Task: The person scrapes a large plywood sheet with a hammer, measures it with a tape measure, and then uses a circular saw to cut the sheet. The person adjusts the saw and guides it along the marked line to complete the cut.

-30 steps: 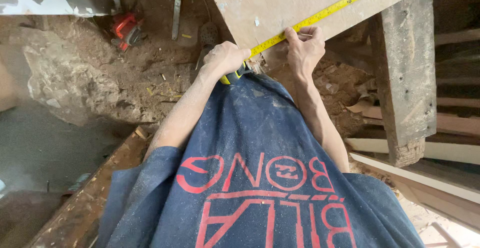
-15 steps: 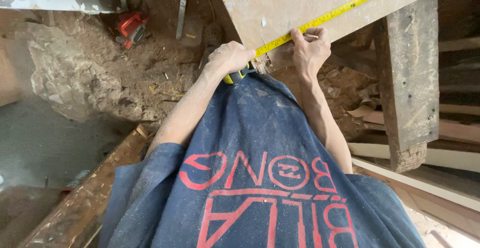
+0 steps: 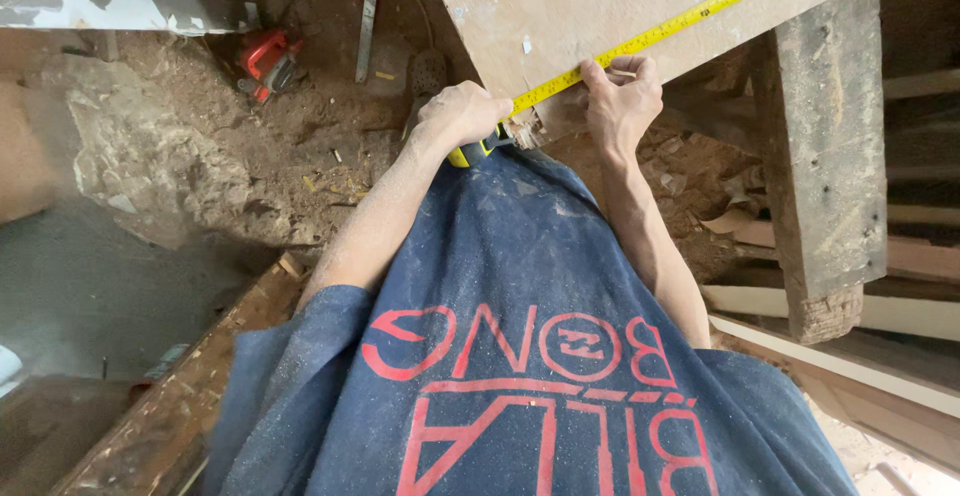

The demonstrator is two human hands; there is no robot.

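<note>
A yellow tape measure blade (image 3: pixel 680 24) runs diagonally across a pale wooden board (image 3: pixel 580 1) toward the upper right. My left hand (image 3: pixel 462 114) grips the tape measure case (image 3: pixel 478 148), yellow and dark, at the board's near corner. My right hand (image 3: pixel 622 101) presses the blade against the board's near edge with fingers and thumb. My dusty blue shirt fills the lower middle of the view and hides what lies below the hands.
A thick weathered wooden post (image 3: pixel 820 166) stands at the right, with pale planks (image 3: pixel 920 316) lying behind it. A red power tool (image 3: pixel 265 56) and a metal square (image 3: pixel 366 18) lie on the sawdust-covered ground at upper left. A white-painted board (image 3: pixel 120 14) crosses the top left.
Both hands and the tape have held their places on the board; the view has shifted only slightly.
</note>
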